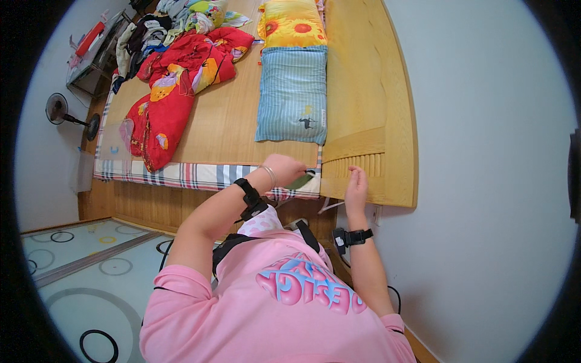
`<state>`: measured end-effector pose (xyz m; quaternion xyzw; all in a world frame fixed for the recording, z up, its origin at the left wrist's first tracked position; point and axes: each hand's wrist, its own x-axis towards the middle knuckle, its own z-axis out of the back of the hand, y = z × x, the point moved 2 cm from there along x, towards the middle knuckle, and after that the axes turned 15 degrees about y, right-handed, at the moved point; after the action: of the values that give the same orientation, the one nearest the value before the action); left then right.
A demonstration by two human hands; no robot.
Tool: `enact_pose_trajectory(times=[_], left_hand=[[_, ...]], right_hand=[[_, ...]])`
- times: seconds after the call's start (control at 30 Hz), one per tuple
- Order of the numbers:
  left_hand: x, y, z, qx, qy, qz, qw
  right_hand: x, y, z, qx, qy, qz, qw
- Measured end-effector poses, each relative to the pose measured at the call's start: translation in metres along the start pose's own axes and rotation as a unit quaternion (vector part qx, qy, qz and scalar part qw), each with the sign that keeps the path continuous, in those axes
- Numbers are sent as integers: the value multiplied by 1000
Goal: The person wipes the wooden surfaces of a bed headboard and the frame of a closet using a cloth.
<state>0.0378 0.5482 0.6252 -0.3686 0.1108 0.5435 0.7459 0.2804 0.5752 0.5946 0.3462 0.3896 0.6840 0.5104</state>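
My left hand (284, 170), with a bangle at the wrist, is closed over the bed's near edge. At its fingertips is a small green object (299, 182) with a black and white end; its exact kind is unclear. My right hand (356, 189) is raised beside the wooden headboard (370, 100), seen edge-on with its fingers close together. No object shows in it, but its palm side is partly hidden. Beyond my left hand, a blue striped pillow (292, 93) lies on the sleeping mat (222, 120), against the headboard.
A yellow sunflower pillow (295, 25) lies farther along. A red patterned quilt (170, 109) and piled clothes (152, 36) cover the bed's left side. A standing fan (92, 127) is by the left wall. The plain wall (476, 136) rises at right, and a circle-patterned panel (91, 299) is lower left.
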Motion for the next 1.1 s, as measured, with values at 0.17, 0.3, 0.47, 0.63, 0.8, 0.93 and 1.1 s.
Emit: enact_pose_trajectory(times=[0.17,0.3,0.47,0.63,0.8,0.93,1.1], left_hand=[[8,-25,0,37,-5,-49,998],[5,-17,3,26,-7,-37,999],[-8,-23,10,-7,-51,-74,996],[-5,-21,7,-3,-78,-92,993],[-12,-16,-10,23,-51,-95,994],[-14,-4,-15,6,-50,-110,993],[-12,6,-12,26,-56,-102,993]], right_hand=[[-11,46,-28,-49,249,-35,967],[-16,63,-32,-140,208,-106,962],[-2,30,-37,-85,215,81,969],[-8,10,-59,131,156,-19,979],[-11,24,-45,34,198,-56,978],[-11,30,-35,29,197,-86,976],[-7,6,-26,7,183,-51,982]])
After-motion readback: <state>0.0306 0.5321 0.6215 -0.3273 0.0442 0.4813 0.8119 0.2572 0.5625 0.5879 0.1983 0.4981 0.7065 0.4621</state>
